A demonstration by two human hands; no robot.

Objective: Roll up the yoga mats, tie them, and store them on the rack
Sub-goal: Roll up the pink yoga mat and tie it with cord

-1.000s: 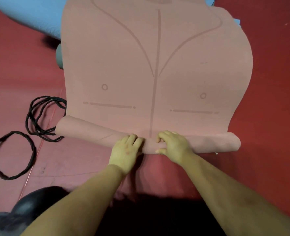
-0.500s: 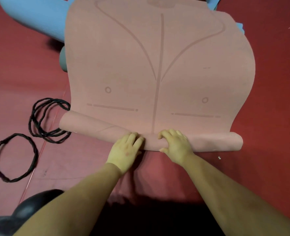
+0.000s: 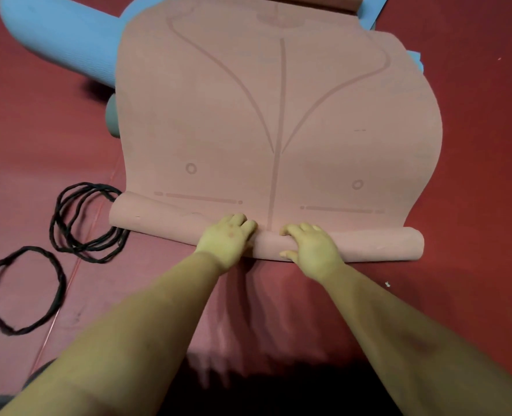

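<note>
A pink yoga mat (image 3: 278, 115) with printed guide lines lies spread on the red floor, running away from me. Its near end is wound into a thin roll (image 3: 377, 243) lying across in front of me. My left hand (image 3: 227, 238) rests on top of the roll just left of the centre line, fingers curved over it. My right hand (image 3: 311, 250) grips the roll just right of centre, fingers over the top and thumb at its near side. A rolled blue mat (image 3: 62, 43) lies at the far left, partly under the pink one.
Two black cord loops lie on the floor to my left: a coiled bundle (image 3: 83, 220) touching the roll's left end and a single ring (image 3: 23, 289) nearer me. A grey rolled end (image 3: 112, 118) pokes out from the pink mat's left edge. More blue mat (image 3: 371, 10) shows at the far right.
The roll has moved a little away from me over the flat mat, closer to the printed dashes. Both hands went forward with it and stayed on it.
</note>
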